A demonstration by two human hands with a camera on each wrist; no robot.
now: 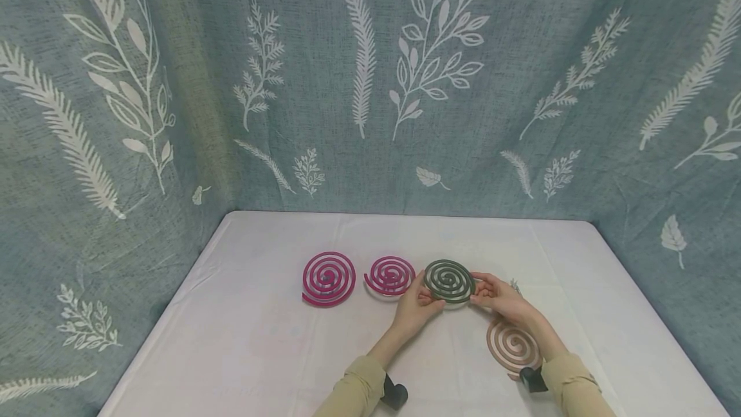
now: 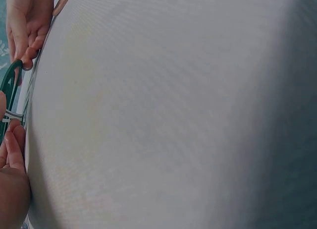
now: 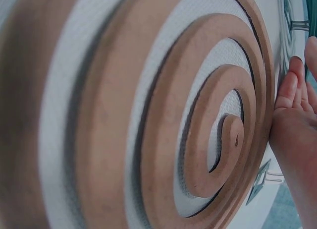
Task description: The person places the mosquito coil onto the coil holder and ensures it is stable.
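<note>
A dark green mosquito coil is held between both hands at the middle right of the table. My left hand pinches its left edge, and the fingers of my right hand grip the right edge. Seen from the left wrist, a small metal stand piece shows by the green coil; whether it touches the coil cannot be made out. Close to the left hand lies a magenta coil. Below the right wrist a brown coil rests on the cloth, partly hidden by the forearm in the head view.
Another magenta coil lies farther left. A small metal stand sits beyond the brown coil, mostly behind the right hand in the head view. White cloth covers the table, and a leaf-patterned blue-green curtain surrounds it.
</note>
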